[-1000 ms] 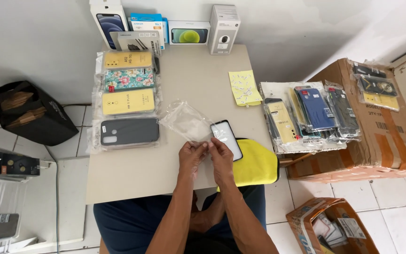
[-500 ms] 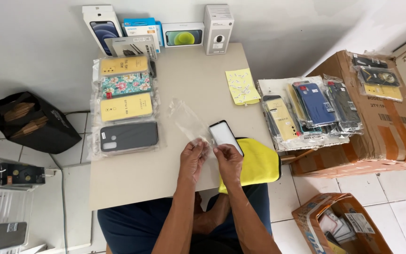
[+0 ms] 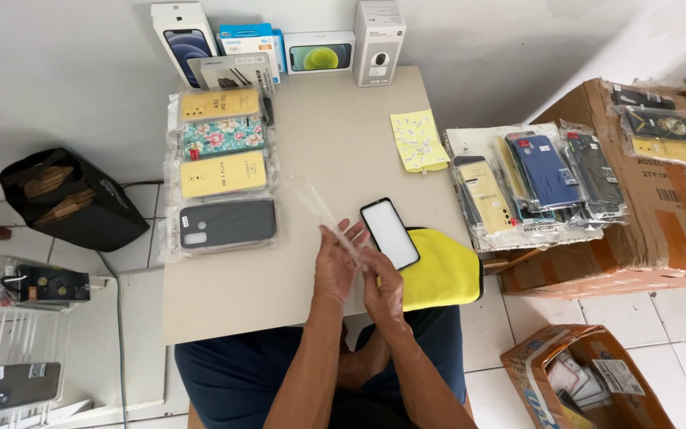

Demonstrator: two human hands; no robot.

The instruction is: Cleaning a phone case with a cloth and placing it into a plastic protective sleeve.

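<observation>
Your left hand (image 3: 335, 266) and right hand (image 3: 381, 290) meet just above the near edge of the table (image 3: 335, 143), both pinched on the same clear plastic sleeve (image 3: 323, 210) — fingers closed on its near end, the rest of it rising away from you and to the left, lifted off the tabletop. Held up like that, the thin film stays free of the surface; whether anything is inside it, you cannot tell from here.

Just right of your grip lies a black smartphone (image 3: 390, 233), screen up, its far half on the bare table and its near end on a yellow microfibre cloth (image 3: 442, 274) — a soft bed that likely keeps the glass from scratching. Left of your hands, a column of bagged phone cases (image 3: 224, 175) runs away from you, laid flat and side by side so each design shows. Beyond the grip, a yellow sheet of small stickers (image 3: 418, 141) rests near the far right edge.
</observation>
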